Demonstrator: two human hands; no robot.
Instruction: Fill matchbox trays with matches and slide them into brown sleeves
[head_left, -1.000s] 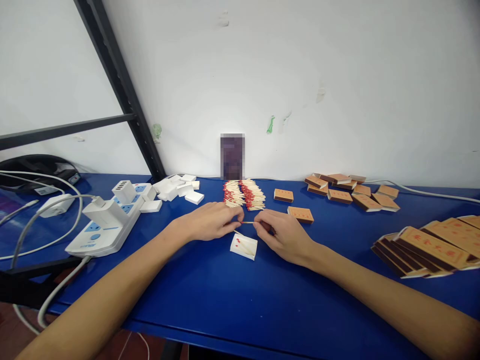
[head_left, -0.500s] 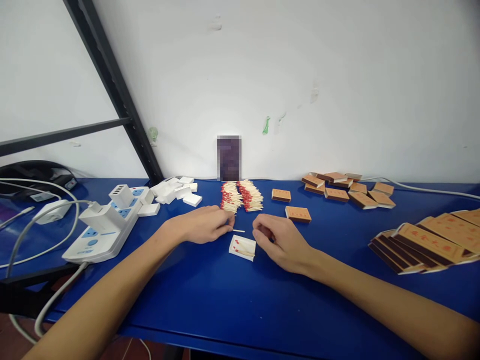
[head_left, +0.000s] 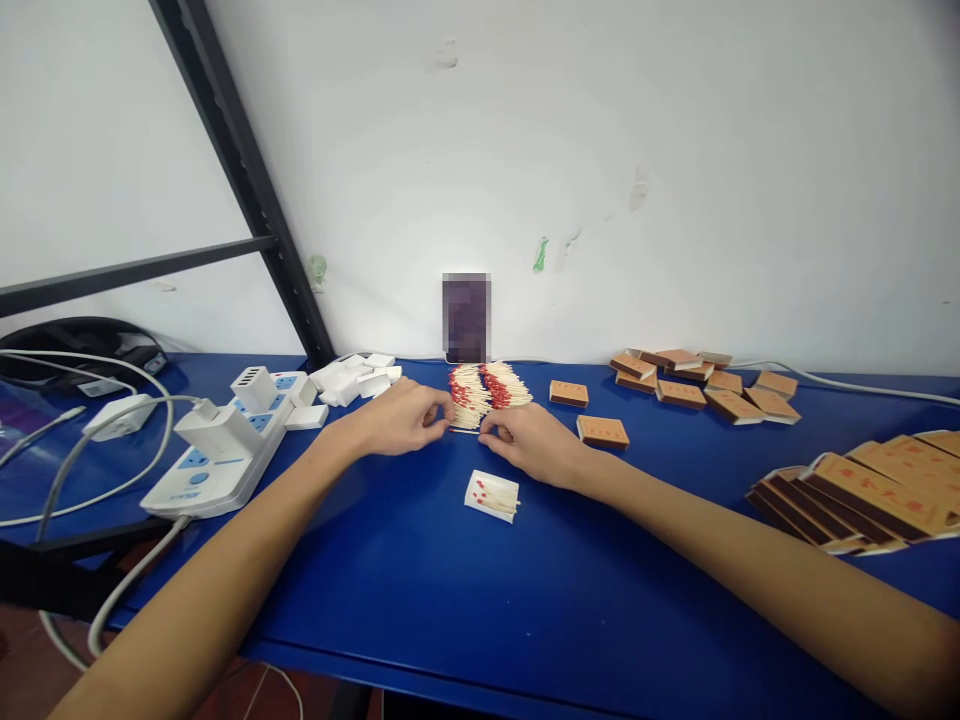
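Note:
A single match (head_left: 466, 431) lies level between my two hands, at the front of the match pile. My left hand (head_left: 405, 418) is closed, with thumb and forefinger at the match's red-headed end. At the plain end, the curled fingertips of my right hand (head_left: 534, 442) are closed on it. Just behind my fingers, loose red-tipped matches (head_left: 469, 395) lie in two rows, the right one partly covered by my right hand. Nearer to me sits a small white matchbox tray (head_left: 487, 512) with several matches in it.
Orange matchbox sleeves (head_left: 604, 432) stand to the right, with a heap (head_left: 679, 393) farther back and a fanned stack (head_left: 862, 495) at the far right. White trays (head_left: 349, 382) are piled at back left. A power strip (head_left: 225, 480) with cables lies left, beside my forearm.
Both hands have moved away from me, from beside the tray to the match pile. The match that was at my left fingertips by the tray is gone from there; more matches show in the tray.

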